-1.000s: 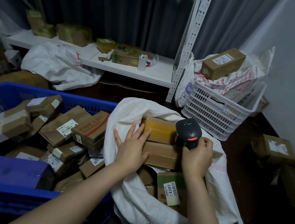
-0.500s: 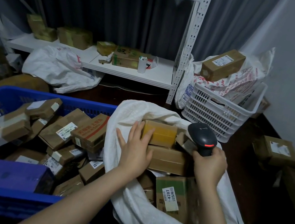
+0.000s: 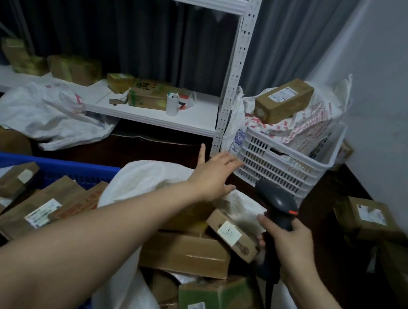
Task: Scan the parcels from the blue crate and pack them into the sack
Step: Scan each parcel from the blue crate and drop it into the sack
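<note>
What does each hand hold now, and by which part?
The right hand grips the barcode scanner by its handle. The left hand holds nothing, its fingers spread above the sack.

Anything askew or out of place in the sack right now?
One small labelled parcel lies tilted atop the flat boxes in the sack, beside the scanner; nothing looks spilled or damaged.

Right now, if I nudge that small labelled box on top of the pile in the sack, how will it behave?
Probably stiff: the small labelled box shows crisp cardboard edges. It lies tilted across a larger carton, so a push may well slide or tip it deeper into the sack. Likely light, being small, though its weight cannot be seen.
</note>
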